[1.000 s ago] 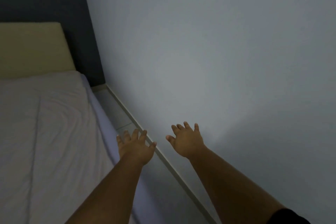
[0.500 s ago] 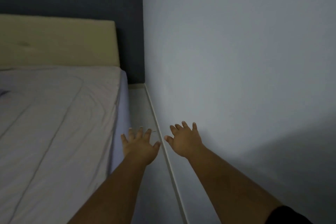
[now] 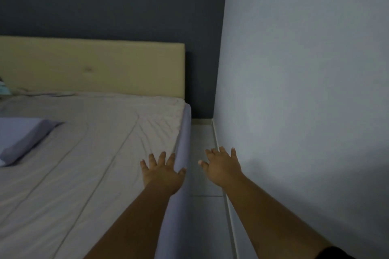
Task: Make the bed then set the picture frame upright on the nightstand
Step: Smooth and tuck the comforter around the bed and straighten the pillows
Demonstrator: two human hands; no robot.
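Note:
The bed [image 3: 94,153] fills the left half of the view, covered by a pale, slightly creased quilt, with a lilac mattress side [image 3: 184,136] along its right edge. A lilac pillow [image 3: 23,139] lies at the left edge. My left hand [image 3: 163,171] hovers with fingers spread over the bed's right edge, holding nothing. My right hand [image 3: 222,165] is stretched out open above the floor strip beside the bed. No picture frame or nightstand is in view.
A beige padded headboard [image 3: 94,67] stands against a dark wall [image 3: 115,0]. A pale wall [image 3: 305,90] runs close along the right, leaving a narrow tiled floor strip [image 3: 202,153] between it and the bed. Something teal [image 3: 4,88] peeks in at the far left.
The view has swung left, bringing more of the bed, the headboard and the pillow into sight. Both hands stay outstretched and open; the left now sits over the bed's edge.

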